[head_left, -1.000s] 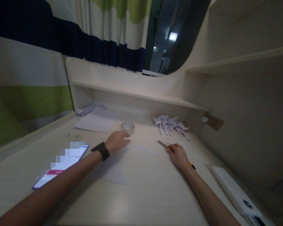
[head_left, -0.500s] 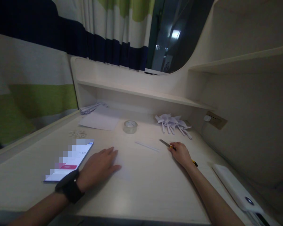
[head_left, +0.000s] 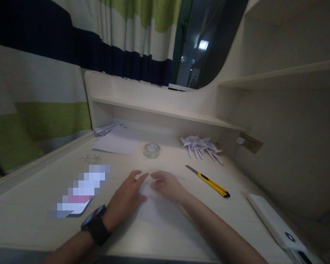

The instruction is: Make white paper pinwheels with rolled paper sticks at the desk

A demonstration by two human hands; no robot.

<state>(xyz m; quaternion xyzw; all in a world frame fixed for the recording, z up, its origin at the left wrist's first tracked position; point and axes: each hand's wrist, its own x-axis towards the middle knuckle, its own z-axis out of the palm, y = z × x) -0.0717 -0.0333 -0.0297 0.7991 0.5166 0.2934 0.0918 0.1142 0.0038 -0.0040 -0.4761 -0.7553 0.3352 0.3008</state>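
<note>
Both hands are flat on a white paper sheet [head_left: 154, 205] lying on the desk [head_left: 181, 234], nothing clenched. The left hand [head_left: 125, 201] presses its near-left part with fingers spread, the right hand [head_left: 167, 186] rests on its far edge, fingertips almost meeting. Right of the sheet lies a yellow utility knife [head_left: 209, 180], untouched. Beyond the sheet sits a tape roll [head_left: 151, 150], with paper pinwheels [head_left: 199, 145] further right. Left of the sheet there's a phone [head_left: 77, 194].

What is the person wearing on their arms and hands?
Both arms are bare, with no sleeves in view and no gloves. The left hand has a dark watch with a wide black strap on its wrist. The right hand wears nothing.
</note>
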